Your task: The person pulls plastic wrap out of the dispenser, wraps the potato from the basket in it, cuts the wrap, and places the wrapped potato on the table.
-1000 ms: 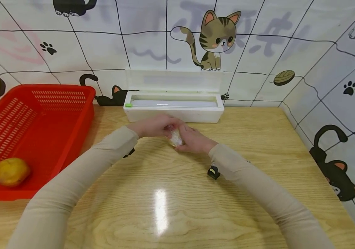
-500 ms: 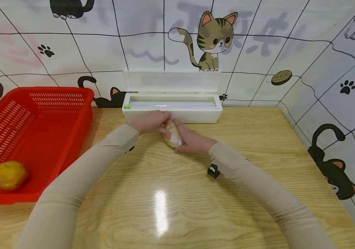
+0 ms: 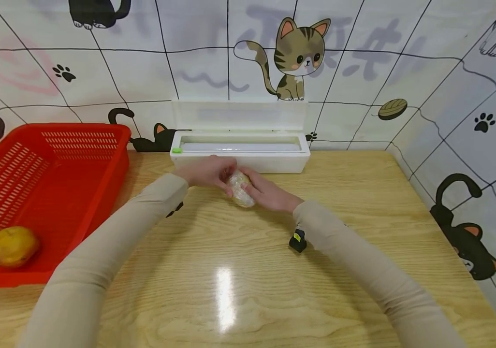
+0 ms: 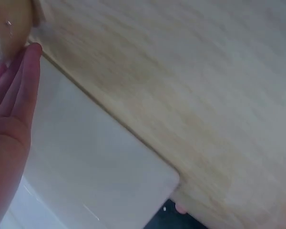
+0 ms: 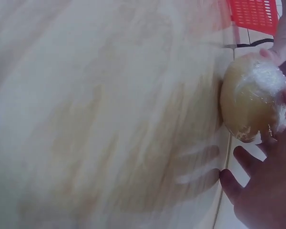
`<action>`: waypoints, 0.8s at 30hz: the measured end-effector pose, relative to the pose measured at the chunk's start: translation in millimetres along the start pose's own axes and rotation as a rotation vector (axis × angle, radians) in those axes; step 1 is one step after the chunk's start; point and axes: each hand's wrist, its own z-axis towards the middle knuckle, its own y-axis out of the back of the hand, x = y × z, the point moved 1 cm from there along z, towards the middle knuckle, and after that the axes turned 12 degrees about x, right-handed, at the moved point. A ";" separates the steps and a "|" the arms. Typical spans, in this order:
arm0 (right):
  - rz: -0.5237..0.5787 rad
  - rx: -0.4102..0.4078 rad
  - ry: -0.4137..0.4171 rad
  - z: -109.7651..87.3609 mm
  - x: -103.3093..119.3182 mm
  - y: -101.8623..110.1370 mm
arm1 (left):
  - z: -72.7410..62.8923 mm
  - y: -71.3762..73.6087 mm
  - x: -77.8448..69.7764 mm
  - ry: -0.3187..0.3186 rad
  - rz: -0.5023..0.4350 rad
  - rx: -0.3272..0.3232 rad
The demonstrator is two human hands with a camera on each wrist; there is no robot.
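Head view shows me the right hand (image 3: 271,194) has brought its thumb (image 3: 249,189) over the wrapped fruit (image 3: 241,198), gripping it before the white box (image 3: 274,164): a steadier hold for wrapping, I judge. Whether the left hand (image 3: 206,171) beside it pinches, I can't tell.

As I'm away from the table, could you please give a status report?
Left hand, right hand: both on film-wrapped item. Open white box close behind it. Nothing visibly blocking.

Head cam, near side, looks far and down over table (image 3: 252,270); wrist cams, close in, both catch wrapped round item (image 3: 242,197).
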 end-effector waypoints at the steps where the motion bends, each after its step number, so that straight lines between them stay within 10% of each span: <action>1: 0.028 -0.005 -0.005 1.5 0.9 0.3 | -1.1 1.1 -0.7 0.001 -0.005 0.006; 15: -0.014 -0.195 0.121 25.7 3.4 -0.7 | 6.4 -2.9 0.1 0.094 -0.032 0.034; 24: -0.039 -0.250 -0.046 35.8 21.5 -8.5 | -3.3 -9.6 -20.9 0.135 -0.065 -0.032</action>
